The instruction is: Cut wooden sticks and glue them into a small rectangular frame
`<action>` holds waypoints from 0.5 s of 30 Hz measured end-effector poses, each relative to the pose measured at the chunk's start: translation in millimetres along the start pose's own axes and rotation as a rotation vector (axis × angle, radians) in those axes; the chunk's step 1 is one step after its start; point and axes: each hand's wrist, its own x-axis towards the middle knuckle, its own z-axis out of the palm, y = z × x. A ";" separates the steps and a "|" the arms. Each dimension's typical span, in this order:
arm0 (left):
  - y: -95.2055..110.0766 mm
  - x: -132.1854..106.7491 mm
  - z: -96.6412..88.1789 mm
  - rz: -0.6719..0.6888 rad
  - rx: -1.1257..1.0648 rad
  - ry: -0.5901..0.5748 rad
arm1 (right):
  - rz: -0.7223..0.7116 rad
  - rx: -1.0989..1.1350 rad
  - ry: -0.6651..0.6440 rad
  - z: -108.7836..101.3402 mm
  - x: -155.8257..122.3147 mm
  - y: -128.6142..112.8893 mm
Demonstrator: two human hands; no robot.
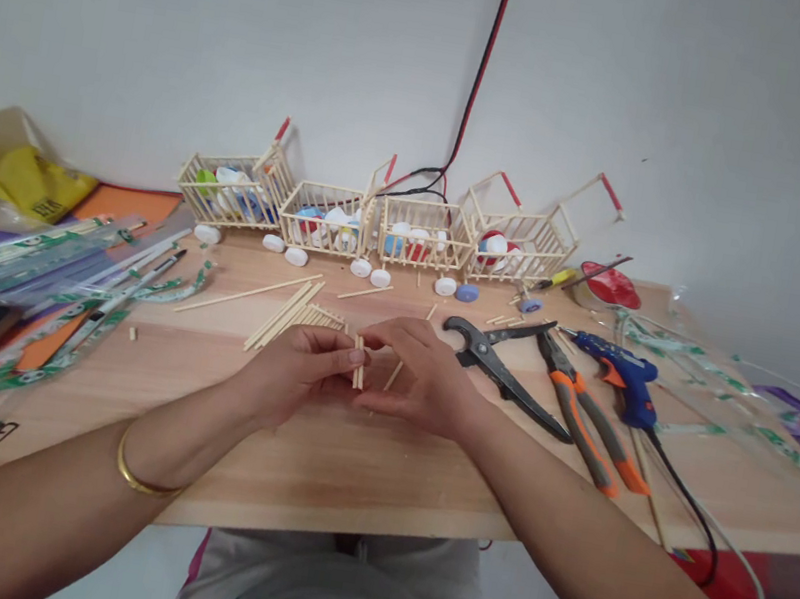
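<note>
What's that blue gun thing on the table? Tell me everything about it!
It is a glue gun with a blue, plastic-looking body and an orange trigger. It lies on its side on the wooden table, just right of the orange-handled pliers, perhaps touching them. A black cord runs from its handle toward the table's near edge. Neither hand touches it: the left hand pinches small sticks further left, with the right hand beside them.

We reach both forearms in from the lower corners, wrists low, until our hands meet at the middle. Our left hand (pixel 302 365) pinches thumb to fingertips; our right hand (pixel 422 379) curls close beside it, fingertips pinched too.
</note>
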 end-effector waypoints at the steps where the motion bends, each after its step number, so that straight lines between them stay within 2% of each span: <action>1: -0.2 0.3 -0.3 0.003 -0.002 0.006 | 0.000 0.006 -0.001 -0.2 0.2 -0.8; 8: -4.9 3.1 -6.3 0.052 0.079 -0.032 | 0.026 0.005 0.015 1.4 0.5 -2.9; 15: -5.3 2.3 -5.8 0.028 0.050 -0.082 | 0.031 -0.033 0.077 1.9 1.0 -3.2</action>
